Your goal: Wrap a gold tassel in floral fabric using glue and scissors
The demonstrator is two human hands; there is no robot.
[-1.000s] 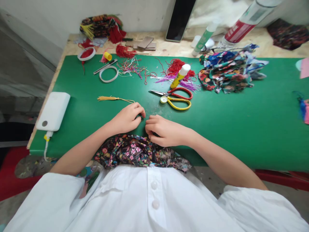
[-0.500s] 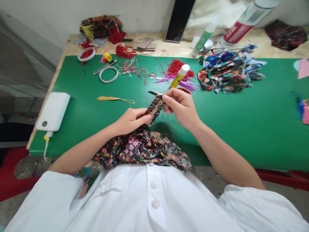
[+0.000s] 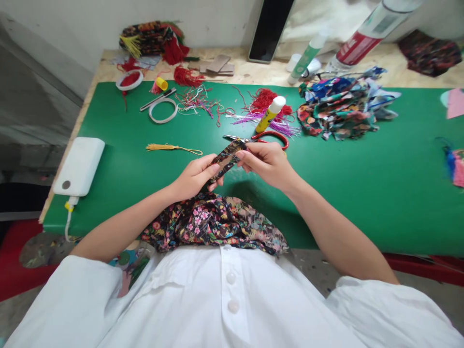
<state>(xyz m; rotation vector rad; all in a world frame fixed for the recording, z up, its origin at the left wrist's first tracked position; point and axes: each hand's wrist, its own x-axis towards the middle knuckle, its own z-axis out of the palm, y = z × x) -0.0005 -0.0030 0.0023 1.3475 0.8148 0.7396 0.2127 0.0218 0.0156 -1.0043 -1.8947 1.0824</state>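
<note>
L hand point(image 3: 194, 175) & R hand point(image 3: 266, 162) each pinch an end of fabric strip point(image 3: 224, 161), held just above worktop point(image 3: 145, 164), scissors point(image 3: 266, 137) right behind it.

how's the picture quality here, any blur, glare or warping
Head view: soft, even light, no hard glare; a faint shadow lies on the mat under the right hand; it, the left hand and the strip they pinch look sharp; the wide lens bows the mat's edges; the can at top right looks stretched, slightly soft.
</note>
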